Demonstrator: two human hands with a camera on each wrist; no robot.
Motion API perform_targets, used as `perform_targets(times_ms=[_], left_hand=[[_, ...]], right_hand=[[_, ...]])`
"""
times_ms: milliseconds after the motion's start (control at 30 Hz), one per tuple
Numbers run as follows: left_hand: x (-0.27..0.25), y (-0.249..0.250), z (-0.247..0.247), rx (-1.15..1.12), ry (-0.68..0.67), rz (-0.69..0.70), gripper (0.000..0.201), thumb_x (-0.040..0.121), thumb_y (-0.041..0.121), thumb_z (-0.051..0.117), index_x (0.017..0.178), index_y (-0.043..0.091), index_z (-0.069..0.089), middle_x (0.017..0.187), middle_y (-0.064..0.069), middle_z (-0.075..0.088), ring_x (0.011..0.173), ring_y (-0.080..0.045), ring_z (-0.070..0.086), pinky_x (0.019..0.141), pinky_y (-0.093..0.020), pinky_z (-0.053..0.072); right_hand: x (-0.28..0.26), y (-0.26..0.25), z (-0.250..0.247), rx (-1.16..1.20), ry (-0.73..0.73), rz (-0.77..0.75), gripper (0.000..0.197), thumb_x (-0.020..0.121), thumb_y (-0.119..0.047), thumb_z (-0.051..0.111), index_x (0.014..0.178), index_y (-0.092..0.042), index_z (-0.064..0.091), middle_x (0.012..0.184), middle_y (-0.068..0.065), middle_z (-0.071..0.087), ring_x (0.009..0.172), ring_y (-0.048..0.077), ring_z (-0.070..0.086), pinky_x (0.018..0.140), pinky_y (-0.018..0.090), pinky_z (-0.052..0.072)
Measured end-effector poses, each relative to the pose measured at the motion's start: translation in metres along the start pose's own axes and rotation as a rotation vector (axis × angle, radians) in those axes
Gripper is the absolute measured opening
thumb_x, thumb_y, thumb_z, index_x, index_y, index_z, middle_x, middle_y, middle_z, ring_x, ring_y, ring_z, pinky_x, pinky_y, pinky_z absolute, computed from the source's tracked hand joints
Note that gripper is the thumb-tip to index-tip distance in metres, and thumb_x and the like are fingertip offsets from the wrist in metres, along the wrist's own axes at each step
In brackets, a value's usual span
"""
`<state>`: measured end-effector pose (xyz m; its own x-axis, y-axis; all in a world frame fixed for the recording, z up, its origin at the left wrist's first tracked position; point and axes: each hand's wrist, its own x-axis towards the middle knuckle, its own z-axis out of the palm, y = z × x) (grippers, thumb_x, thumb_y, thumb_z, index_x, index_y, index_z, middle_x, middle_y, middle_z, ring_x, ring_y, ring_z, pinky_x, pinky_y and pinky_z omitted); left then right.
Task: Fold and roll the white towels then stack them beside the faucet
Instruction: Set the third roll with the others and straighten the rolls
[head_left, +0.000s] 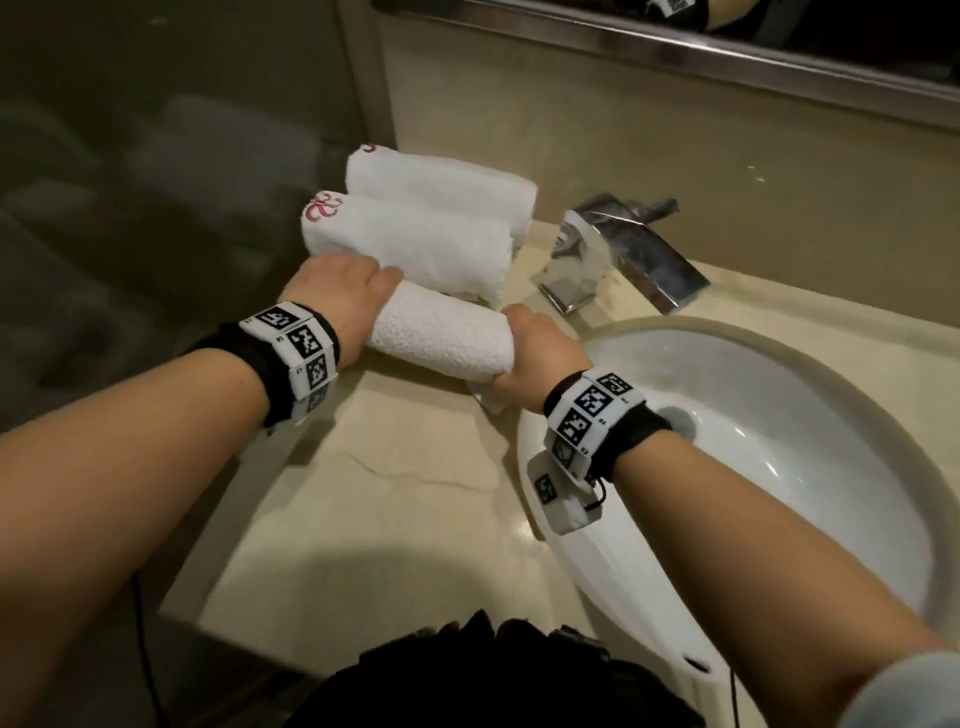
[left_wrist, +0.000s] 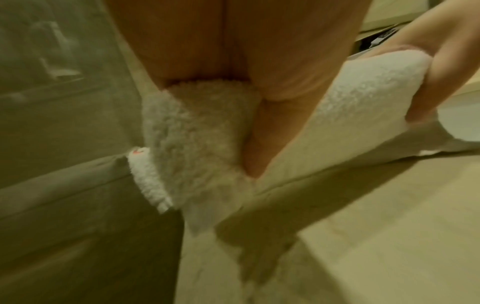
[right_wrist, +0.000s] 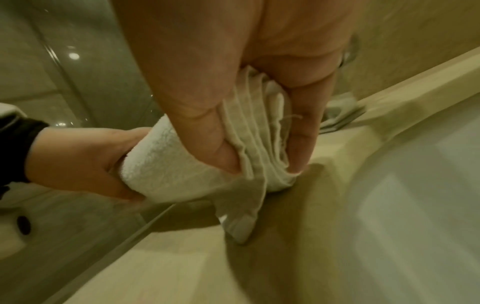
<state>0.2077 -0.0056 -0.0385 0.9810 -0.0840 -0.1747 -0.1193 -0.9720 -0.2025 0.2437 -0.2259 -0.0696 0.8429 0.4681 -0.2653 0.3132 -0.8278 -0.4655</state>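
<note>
White terry roll (head_left: 441, 332) held just over the table (head_left: 363, 519), left grip (head_left: 337, 296) and right grip (head_left: 540, 353) each clamped round one end, beside two finished rolls (head_left: 415, 228) left of the faucet (head_left: 623, 249). Judging by this: stacking step; next, seat it against the pair.

Left wrist: thumb (left_wrist: 262, 135) pressed into fluffy pile.

Right wrist: fingers (right_wrist: 207, 127) pinching layered edges; loose tail (right_wrist: 241, 214) hanging, wants tucking.

White rolled towels (head_left: 421, 244) with red embroidered emblem, chrome faucet (head_left: 623, 254), white basin (head_left: 779, 415), cream countertop (head_left: 389, 493).
</note>
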Motion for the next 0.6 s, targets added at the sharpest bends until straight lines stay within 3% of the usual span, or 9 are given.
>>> perform_targets(times_ms=[167,300,367,433,500,600], left_hand=[[0.018,-0.027,0.018,0.008,-0.022,-0.111,0.082,0.069,0.015,0.067,0.139,0.011,0.024,0.132,-0.015,0.041,0.121,-0.035,0.039,0.106,-0.043,0.031],[0.022,-0.029,0.03,-0.107,0.0,-0.152,0.077,0.073,0.015,0.06,0.141,0.012,0.025,0.138,-0.016,0.035,0.126,-0.036,0.034,0.11,-0.043,0.024],[0.023,-0.028,0.032,-0.12,0.004,-0.156,0.081,0.068,0.014,0.064,0.14,0.013,0.026,0.138,-0.015,0.036,0.126,-0.035,0.034,0.11,-0.043,0.023],[0.024,-0.027,0.032,-0.131,0.001,-0.147,0.085,0.064,0.013,0.067,0.139,0.014,0.027,0.137,-0.014,0.036,0.126,-0.035,0.034,0.11,-0.042,0.024],[0.022,-0.026,0.032,-0.141,-0.002,-0.144,0.085,0.064,0.012,0.067,0.139,0.014,0.028,0.138,-0.014,0.036,0.127,-0.034,0.033,0.111,-0.041,0.022],[0.019,-0.027,0.033,-0.139,-0.017,-0.144,0.087,0.065,0.012,0.068,0.14,0.016,0.025,0.143,-0.012,0.031,0.131,-0.033,0.029,0.113,-0.04,0.019]], right_hand=[[0.046,-0.041,0.012,-0.048,0.023,-0.061,0.059,0.07,-0.02,0.069,0.12,-0.013,0.039,0.113,0.012,0.05,0.096,0.031,0.057,0.075,0.034,0.046],[0.064,-0.052,0.015,-0.063,-0.006,-0.072,0.065,0.074,-0.02,0.067,0.129,-0.011,0.032,0.121,0.014,0.043,0.102,0.034,0.054,0.078,0.034,0.044],[0.066,-0.044,0.011,-0.087,-0.05,-0.128,0.07,0.075,-0.033,0.068,0.131,-0.014,0.031,0.123,0.011,0.043,0.103,0.032,0.054,0.077,0.033,0.043],[0.062,-0.033,0.0,-0.041,-0.089,-0.16,0.072,0.072,-0.058,0.062,0.127,-0.019,0.036,0.12,0.006,0.049,0.101,0.026,0.055,0.081,0.034,0.047],[0.063,-0.024,-0.012,0.105,-0.011,-0.116,0.07,0.072,-0.07,0.051,0.12,-0.02,0.044,0.108,-0.001,0.056,0.092,0.019,0.058,0.078,0.033,0.049],[0.077,-0.011,-0.024,0.216,0.209,0.078,0.054,0.081,-0.054,0.056,0.116,-0.016,0.045,0.105,0.001,0.057,0.092,0.022,0.059,0.075,0.03,0.046]])
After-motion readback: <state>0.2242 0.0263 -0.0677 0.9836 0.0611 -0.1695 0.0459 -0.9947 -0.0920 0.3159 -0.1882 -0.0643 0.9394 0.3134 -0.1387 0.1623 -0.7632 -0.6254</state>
